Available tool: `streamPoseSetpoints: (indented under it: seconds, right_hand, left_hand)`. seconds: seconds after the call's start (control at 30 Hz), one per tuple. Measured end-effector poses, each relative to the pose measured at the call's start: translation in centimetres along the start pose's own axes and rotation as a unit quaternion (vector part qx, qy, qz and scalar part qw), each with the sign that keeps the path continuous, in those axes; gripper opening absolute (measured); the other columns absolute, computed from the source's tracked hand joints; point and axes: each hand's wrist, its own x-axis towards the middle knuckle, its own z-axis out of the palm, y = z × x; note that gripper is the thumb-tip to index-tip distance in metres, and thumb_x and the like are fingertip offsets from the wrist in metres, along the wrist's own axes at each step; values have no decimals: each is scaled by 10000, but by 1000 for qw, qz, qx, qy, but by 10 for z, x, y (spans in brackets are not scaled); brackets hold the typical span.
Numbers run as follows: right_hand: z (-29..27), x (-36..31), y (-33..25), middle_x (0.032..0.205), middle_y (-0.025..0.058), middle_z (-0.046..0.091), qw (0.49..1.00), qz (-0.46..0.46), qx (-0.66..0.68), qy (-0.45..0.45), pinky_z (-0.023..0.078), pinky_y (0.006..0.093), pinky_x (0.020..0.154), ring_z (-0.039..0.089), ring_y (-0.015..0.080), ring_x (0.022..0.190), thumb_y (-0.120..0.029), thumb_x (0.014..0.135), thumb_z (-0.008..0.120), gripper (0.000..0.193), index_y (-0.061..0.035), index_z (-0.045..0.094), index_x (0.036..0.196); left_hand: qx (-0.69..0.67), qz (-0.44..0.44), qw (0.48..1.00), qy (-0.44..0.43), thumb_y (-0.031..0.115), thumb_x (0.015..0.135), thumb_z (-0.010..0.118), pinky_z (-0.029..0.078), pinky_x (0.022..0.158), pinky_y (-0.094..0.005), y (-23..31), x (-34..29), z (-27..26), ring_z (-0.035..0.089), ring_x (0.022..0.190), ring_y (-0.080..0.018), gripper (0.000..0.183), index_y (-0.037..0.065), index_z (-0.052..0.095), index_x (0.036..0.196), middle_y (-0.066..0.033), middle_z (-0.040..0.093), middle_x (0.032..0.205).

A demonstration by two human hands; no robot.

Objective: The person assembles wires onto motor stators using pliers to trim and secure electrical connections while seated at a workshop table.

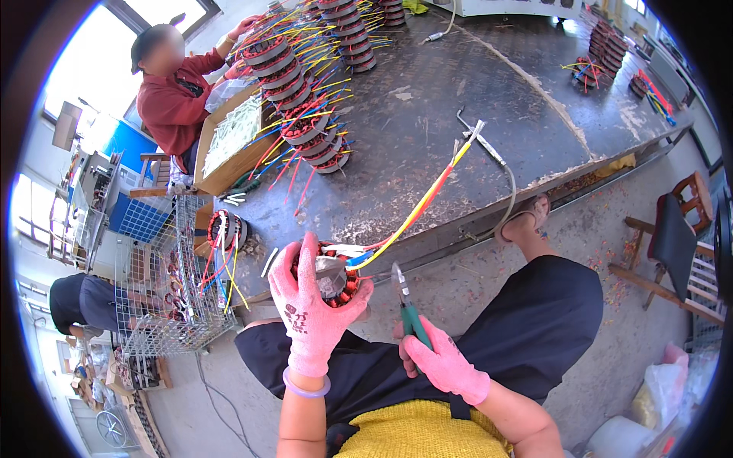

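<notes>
My left hand (311, 320), in a pink glove, grips a motor stator (353, 288) with red-brown windings at the table's near edge. A bundle of yellow, red and white wires (429, 200) runs up and right from it, with a blue piece near its base. Green-handled pliers (413, 319) are in my right hand (447, 365), also gloved in pink. Their metal tip points up, just right of the stator and apart from it. Parts of my right fingers are hidden behind the handles.
Stacked stators (314, 130) with coloured leads stand on the dark table (427, 99). Another stator (227, 229) sits at the left corner, near a wire basket (164, 298). A thin tool on a grey cable (495, 155) lies near the wire ends. A co-worker (172, 91) reaches toward the stacks.
</notes>
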Motion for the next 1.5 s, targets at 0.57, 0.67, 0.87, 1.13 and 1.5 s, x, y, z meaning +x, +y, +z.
streamPoseSetpoints:
  seconds: [0.57,0.67,0.87,1.13,1.5]
  right_hand:
    - [-84,-10,24,1169,202,533,737,-137,-640,169,442,479,919,523,385,1072,-260,772,711,753,-8,405,1412]
    - [-92,-2,0,1177,198,523,731,-186,-612,238,426,481,940,506,384,1081,-209,747,726,770,-30,407,1425]
    - [-122,37,-55,1235,138,490,577,-182,-728,323,366,488,1006,474,336,1156,-291,754,751,828,-164,391,1488]
    - [-128,24,-76,1232,131,498,585,-178,-743,274,358,502,1015,467,340,1165,-313,733,759,814,-183,419,1461]
    - [-252,81,-160,1387,185,495,581,-92,-634,502,311,506,1099,423,365,1303,-527,799,677,744,-141,516,1414]
  left_hand:
    - [-130,-40,988,-74,287,589,917,445,999,-440,-30,10,14,525,1168,-363,930,37,510,1386,-185,492,1267]
    - [-131,-37,988,-79,288,596,910,442,1005,-444,-41,18,24,526,1183,-363,921,40,512,1388,-189,504,1271]
    - [-128,0,986,-111,298,599,899,432,1024,-448,-59,47,45,526,1200,-362,900,34,526,1375,-184,526,1280]
    - [-140,27,975,-170,325,583,888,404,1063,-440,-70,52,73,508,1236,-366,935,24,513,1385,-178,514,1324]
    - [-99,65,976,-185,396,621,865,340,1104,-490,-79,48,80,444,1301,-383,935,72,481,1410,-173,472,1394]
